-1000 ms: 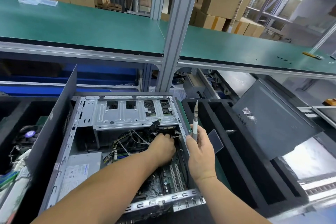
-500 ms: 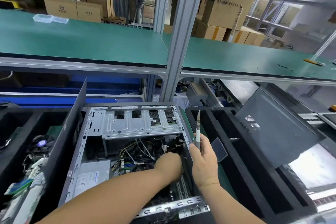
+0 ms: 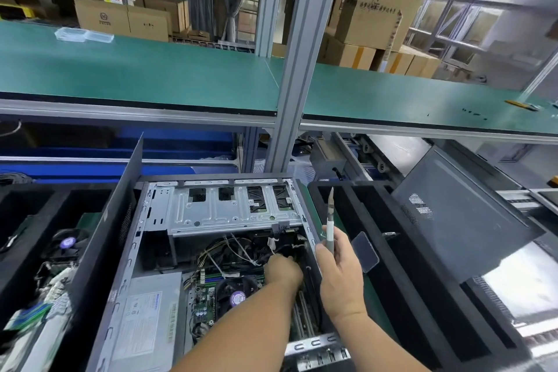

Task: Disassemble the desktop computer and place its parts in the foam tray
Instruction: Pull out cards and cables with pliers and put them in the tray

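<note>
The open desktop case (image 3: 157,251) lies on its side in the middle, showing its drive cage (image 3: 229,211), power supply (image 3: 148,320) and CPU fan (image 3: 235,293). My left hand (image 3: 283,273) reaches inside by the right wall, fingers curled into a bundle of black cables (image 3: 280,251); the fingertips are hidden there. My right hand (image 3: 341,272) rests over the case's right edge and holds a white-handled screwdriver (image 3: 330,226) upright, tip pointing up. A black foam tray (image 3: 401,266) with long slots lies just right of the case.
A dark side panel (image 3: 111,238) stands along the case's left side. Another foam tray (image 3: 36,220) at the left holds a fan and boards. A second dark panel (image 3: 465,220) leans at the right. A small dark flat piece (image 3: 365,252) sits beside my right hand. Green shelf (image 3: 151,69) overhead.
My left hand has slid lower and to the right among the cables, uncovering the CPU fan. The right hand still holds the screwdriver upright. The view has tilted upward.
</note>
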